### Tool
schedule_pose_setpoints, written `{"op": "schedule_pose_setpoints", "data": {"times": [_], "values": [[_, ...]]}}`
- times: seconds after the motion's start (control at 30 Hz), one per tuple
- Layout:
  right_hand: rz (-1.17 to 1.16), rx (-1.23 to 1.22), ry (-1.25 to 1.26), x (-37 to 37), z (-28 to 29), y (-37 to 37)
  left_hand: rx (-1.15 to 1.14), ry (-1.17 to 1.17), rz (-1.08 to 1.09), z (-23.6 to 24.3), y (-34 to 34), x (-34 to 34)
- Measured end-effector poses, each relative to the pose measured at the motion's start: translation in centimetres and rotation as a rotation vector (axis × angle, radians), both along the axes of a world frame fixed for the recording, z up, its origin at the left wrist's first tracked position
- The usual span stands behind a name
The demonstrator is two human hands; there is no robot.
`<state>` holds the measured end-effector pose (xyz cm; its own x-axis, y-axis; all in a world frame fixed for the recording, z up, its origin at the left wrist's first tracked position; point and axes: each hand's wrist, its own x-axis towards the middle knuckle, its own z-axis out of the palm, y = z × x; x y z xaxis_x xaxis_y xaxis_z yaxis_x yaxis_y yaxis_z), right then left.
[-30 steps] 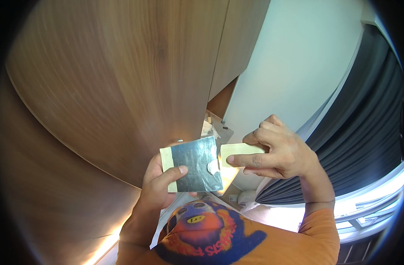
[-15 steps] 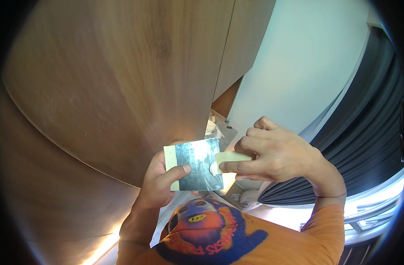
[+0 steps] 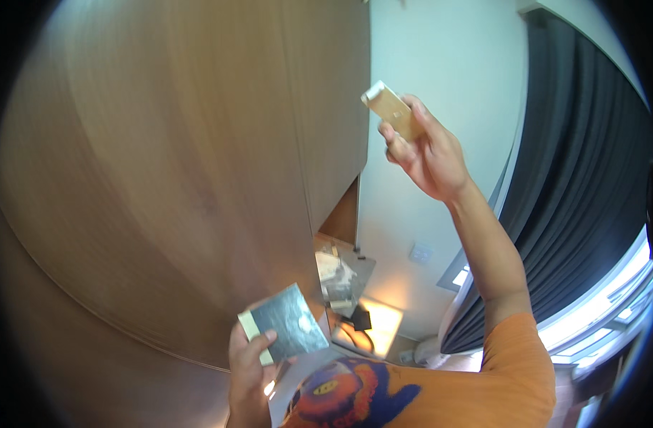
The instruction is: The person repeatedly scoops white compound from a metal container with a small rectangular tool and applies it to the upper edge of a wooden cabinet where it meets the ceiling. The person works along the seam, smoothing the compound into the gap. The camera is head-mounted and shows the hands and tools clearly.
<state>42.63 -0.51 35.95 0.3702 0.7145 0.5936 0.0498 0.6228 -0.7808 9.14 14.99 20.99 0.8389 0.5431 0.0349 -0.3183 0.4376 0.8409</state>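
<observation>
My left hand (image 3: pixel 251 357) grips a wide putty spreader (image 3: pixel 292 322) by its cream-coloured edge, thumb on top. A bright smear, perhaps paste or a reflection, shows near the right side of its shiny metal face. Raised high at arm's length, my right hand (image 3: pixel 428 148) pinches a small cream-coloured putty scraper (image 3: pixel 394 112). White paste sits along the scraper's far end. That end is close to the white wall (image 3: pixel 441 64), beside the wooden panel's edge; whether it touches I cannot tell.
A tall wood-grain panel (image 3: pixel 184 178) fills the left side. Dark pleated curtains (image 3: pixel 569 157) hang at the right by a bright window. Below are a grey board (image 3: pixel 355 274) with whitish material, a bright light patch (image 3: pixel 383 324) and a wall socket plate (image 3: pixel 421 252).
My right hand has lifted the small scraper off the wide spreader and swung it up and forward. My left hand has moved lower with the spreader, which is now tilted.
</observation>
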Motion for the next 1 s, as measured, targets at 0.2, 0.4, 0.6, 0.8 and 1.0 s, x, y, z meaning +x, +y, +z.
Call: {"op": "schedule_pose_setpoints", "data": {"times": [0.2, 0.4, 0.6, 0.8, 1.0], "values": [[-0.043, 0.337, 0.033, 6.0, 11.0, 6.7, -0.104, 0.037, 0.014, -6.6, 1.0, -0.9], [-0.255, 0.523, 0.014, 10.9, 24.4, 12.4, -0.224, 0.140, 0.151, -12.1, 1.1, -0.1], [-0.205, 0.491, 0.196, 17.2, 32.0, 16.3, -0.249, 0.147, 0.226, -11.1, 1.6, 2.8], [0.033, 0.611, 0.328, 23.2, 37.0, 19.1, -0.248, 0.147, 0.273, -10.3, 1.7, 4.9], [0.186, 0.590, 0.269, 25.9, 38.4, 19.5, -0.241, 0.149, 0.296, -10.2, 1.8, 6.2]]}}
